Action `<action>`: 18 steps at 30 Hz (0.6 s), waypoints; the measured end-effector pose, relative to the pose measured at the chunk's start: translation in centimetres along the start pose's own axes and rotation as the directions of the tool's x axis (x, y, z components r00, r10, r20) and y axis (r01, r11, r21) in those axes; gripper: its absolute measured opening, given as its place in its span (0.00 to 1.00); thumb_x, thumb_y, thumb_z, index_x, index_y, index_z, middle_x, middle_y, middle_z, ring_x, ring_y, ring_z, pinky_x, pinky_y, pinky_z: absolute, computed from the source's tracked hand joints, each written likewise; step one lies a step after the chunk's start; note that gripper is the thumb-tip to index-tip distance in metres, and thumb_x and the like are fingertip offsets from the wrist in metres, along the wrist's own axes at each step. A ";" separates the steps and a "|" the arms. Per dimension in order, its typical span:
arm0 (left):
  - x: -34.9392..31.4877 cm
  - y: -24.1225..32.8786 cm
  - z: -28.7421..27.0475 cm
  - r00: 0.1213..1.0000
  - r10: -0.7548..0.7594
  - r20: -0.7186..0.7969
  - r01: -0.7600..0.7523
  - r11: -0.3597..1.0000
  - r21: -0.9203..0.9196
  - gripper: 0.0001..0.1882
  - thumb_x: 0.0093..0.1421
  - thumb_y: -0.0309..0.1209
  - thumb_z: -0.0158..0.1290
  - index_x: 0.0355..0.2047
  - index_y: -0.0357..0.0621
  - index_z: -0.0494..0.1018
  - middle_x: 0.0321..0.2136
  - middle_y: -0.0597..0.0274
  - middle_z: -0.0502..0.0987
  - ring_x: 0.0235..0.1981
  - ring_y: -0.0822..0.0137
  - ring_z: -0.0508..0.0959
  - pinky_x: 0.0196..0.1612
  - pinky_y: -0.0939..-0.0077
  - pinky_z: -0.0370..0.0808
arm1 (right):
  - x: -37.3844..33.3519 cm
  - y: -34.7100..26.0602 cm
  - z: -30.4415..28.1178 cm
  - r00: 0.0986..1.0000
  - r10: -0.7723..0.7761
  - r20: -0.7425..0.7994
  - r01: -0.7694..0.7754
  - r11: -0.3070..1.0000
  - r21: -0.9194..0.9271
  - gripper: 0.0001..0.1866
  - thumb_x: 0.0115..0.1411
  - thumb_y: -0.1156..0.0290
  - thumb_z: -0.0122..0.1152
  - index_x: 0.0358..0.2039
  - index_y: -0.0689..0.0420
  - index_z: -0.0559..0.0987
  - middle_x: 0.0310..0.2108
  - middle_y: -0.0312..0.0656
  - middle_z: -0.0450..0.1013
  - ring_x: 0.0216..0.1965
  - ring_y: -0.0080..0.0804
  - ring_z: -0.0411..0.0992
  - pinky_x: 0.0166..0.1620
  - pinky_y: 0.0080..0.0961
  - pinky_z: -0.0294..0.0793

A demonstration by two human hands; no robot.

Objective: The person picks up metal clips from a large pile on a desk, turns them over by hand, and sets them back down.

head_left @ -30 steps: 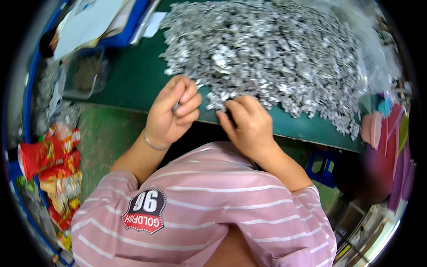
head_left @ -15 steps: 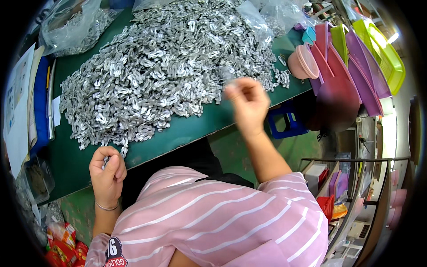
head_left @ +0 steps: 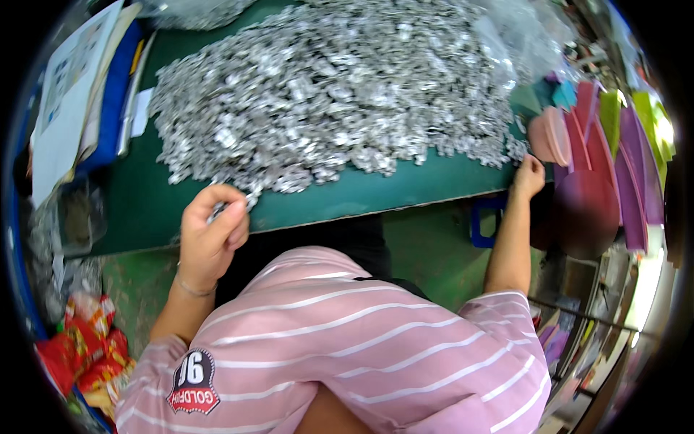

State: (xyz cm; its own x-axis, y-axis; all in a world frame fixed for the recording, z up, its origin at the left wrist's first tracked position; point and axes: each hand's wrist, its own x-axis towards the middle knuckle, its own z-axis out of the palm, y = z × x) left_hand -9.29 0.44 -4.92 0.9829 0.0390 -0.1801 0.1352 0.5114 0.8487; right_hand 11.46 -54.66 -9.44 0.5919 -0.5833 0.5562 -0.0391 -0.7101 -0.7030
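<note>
A broad heap of small silvery bent metal pieces [head_left: 325, 101] covers much of the green table [head_left: 296, 212]. At the heap's near left edge my left hand [head_left: 210, 235] is closed, thumb against curled fingers. Some of the metal pieces show between those fingers. Far to the right, my right hand [head_left: 530, 176] reaches to the table edge beside a few loose pieces [head_left: 515, 149] and just below a pink tub [head_left: 549, 136]. Its fingers are curled together; whatever they hold is hidden.
Red, purple and green plastic bins [head_left: 629, 159] lean at the right, by a dark round object [head_left: 578, 217]. Papers and a blue folder [head_left: 116, 101] stand at the left, above a clear container [head_left: 79, 213]. A blue stool [head_left: 486, 220] is under the table; red packets [head_left: 87, 347] lie lower left.
My right hand has moved right, from over the heap's near edge to the loose pieces by the pink tub. My left hand stays closed near the heap. The view has shifted.
</note>
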 end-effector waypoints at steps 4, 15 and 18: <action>0.0 0.2 -0.1 1.000 -0.005 -0.001 0.005 1.000 0.008 0.04 0.60 0.26 0.45 0.32 0.39 0.65 0.18 0.68 0.62 0.15 0.81 0.59 0.15 0.89 0.55 | -4.0 -8.7 1.2 0.954 -0.294 -0.053 0.297 0.953 0.055 0.10 0.52 0.71 0.60 0.32 0.63 0.76 0.29 0.38 0.71 0.27 0.23 0.68 0.33 0.20 0.68; -0.6 -0.4 0.1 1.000 0.019 -0.004 -0.019 0.997 0.078 0.05 0.60 0.26 0.45 0.35 0.37 0.68 0.19 0.64 0.68 0.13 0.81 0.59 0.14 0.90 0.54 | -20.9 -25.3 2.0 0.340 -0.781 0.524 0.651 0.598 0.468 0.10 0.41 0.77 0.64 0.26 0.59 0.74 0.25 0.42 0.67 0.29 0.41 0.65 0.32 0.32 0.65; -0.3 -0.4 0.7 0.999 0.041 0.009 -0.042 0.986 0.159 0.05 0.59 0.26 0.45 0.34 0.37 0.68 0.18 0.64 0.68 0.13 0.81 0.59 0.14 0.90 0.54 | -21.1 -25.4 1.5 0.402 -0.767 0.501 0.554 0.639 0.534 0.07 0.43 0.79 0.62 0.25 0.61 0.75 0.26 0.42 0.69 0.28 0.37 0.67 0.32 0.28 0.67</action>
State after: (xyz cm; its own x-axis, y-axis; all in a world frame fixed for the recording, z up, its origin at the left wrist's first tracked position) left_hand -9.57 -0.37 -4.84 0.9887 0.0523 -0.1403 0.1117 0.3664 0.9237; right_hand 1.16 -23.80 -3.97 0.6708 0.5076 0.5407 0.7327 -0.5663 -0.3774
